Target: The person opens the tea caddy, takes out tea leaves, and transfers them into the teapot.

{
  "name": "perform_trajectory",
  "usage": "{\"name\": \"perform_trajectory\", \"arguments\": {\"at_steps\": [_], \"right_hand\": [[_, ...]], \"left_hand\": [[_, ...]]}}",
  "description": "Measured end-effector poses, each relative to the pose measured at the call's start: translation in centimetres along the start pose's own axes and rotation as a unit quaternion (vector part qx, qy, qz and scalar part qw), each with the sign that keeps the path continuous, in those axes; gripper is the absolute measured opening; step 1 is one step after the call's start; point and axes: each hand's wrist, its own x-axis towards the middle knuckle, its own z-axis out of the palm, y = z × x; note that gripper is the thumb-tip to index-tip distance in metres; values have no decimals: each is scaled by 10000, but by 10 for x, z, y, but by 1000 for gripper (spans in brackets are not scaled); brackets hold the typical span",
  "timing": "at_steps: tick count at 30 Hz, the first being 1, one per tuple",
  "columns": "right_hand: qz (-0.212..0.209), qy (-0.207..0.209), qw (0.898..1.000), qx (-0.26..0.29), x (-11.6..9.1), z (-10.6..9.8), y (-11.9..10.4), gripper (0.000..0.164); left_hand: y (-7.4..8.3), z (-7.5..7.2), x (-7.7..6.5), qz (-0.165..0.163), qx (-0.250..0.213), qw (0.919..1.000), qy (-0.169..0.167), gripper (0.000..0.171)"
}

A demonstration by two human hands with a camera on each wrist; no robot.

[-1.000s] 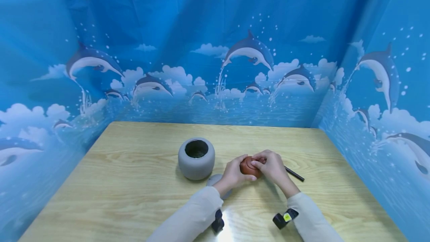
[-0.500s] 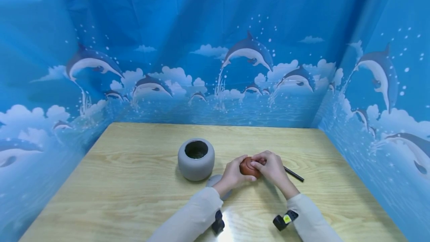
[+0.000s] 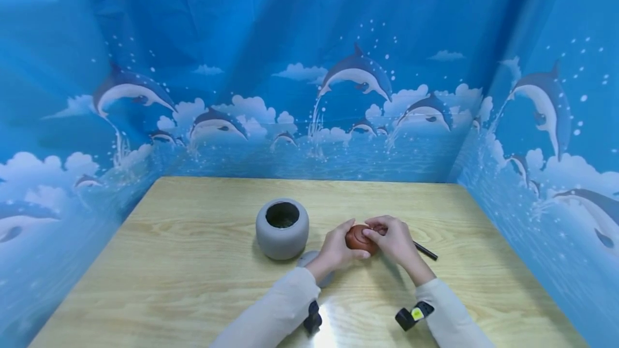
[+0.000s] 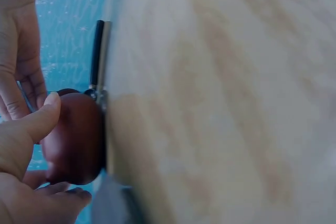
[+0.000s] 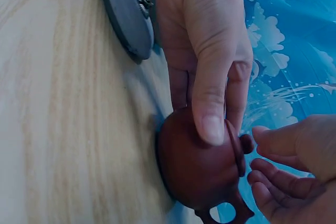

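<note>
A reddish-brown clay teapot point(image 3: 358, 238) sits on the wooden table, with a knobbed lid point(image 5: 235, 148) in its top and a loop handle point(image 5: 228, 213). My left hand point(image 3: 336, 251) grips the pot's body from the left; its thumb lies along the near side in the right wrist view. My right hand point(image 3: 396, 243) is at the lid and handle side. In the right wrist view its thumb and fingers point(image 5: 283, 182) are spread apart beside the lid knob point(image 5: 247, 144), with nothing pinched between them. Whether a fingertip touches the knob is hard to tell.
Left of the teapot stands a round grey jar point(image 3: 282, 235) with an open dark mouth. A grey disc-shaped lid point(image 5: 128, 17) lies partly under my left wrist. Right of my right hand is a thin black rod point(image 3: 425, 251). A dolphin-printed blue curtain point(image 3: 309, 69) surrounds the table.
My right hand has shifted very slightly to the right. The left hand and teapot stay in nearly the same place.
</note>
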Motion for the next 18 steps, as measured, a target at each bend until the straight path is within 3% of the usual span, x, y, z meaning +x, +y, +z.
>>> {"name": "perform_trajectory", "arguments": {"at_steps": [7, 12, 18], "right_hand": [[-18, 73, 9999, 129, 3, -10, -4, 26], [-32, 94, 9997, 221, 3, -14, -9, 27], [14, 72, 9992, 384, 4, -13, -13, 27]], "left_hand": [[14, -20, 0, 93, 115, 9998, 93, 86], [25, -42, -4, 66, -21, 9999, 104, 87], [32, -72, -8, 293, 27, 9991, 300, 90]]}}
